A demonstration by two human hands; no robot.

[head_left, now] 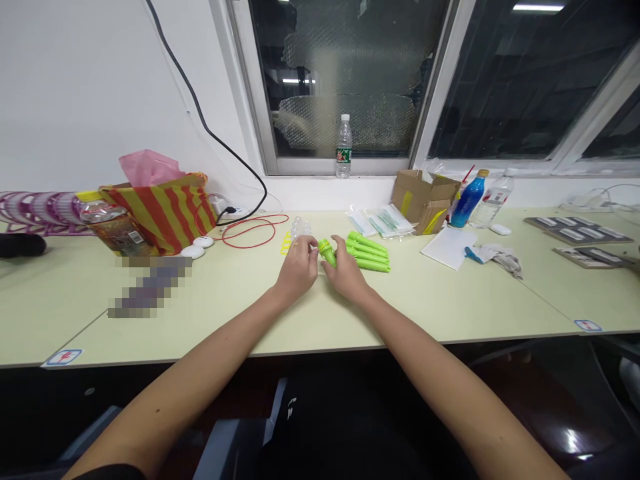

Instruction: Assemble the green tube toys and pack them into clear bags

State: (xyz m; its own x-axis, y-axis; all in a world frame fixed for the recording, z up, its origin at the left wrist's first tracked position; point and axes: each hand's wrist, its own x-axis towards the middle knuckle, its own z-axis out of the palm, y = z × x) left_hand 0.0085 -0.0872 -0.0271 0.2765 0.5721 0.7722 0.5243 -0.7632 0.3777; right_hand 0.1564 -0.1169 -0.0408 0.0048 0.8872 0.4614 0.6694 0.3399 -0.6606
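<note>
My right hand [345,270] is closed around a bright green plastic tube [326,251] with a wider, ridged end, shaped like a small torch body. The tube tilts with its wide end up and to the left. Close beside that end is my left hand [300,265], its thumb and fingertips drawn together; what they pinch, if anything, is hidden. Several like green tubes [371,253] lie side by side just right of my right hand. Beyond my left hand sit clear plastic pieces [301,227] and small yellow pieces [286,244], partly covered by the fingers.
A red cable [250,235] loops on the table at left, near a striped bag [165,213] and a large bottle [117,227]. Plastic packets [383,221], an open cardboard box [423,200], a blue bottle [467,200], white paper [449,247] and gloves [495,257] lie at right.
</note>
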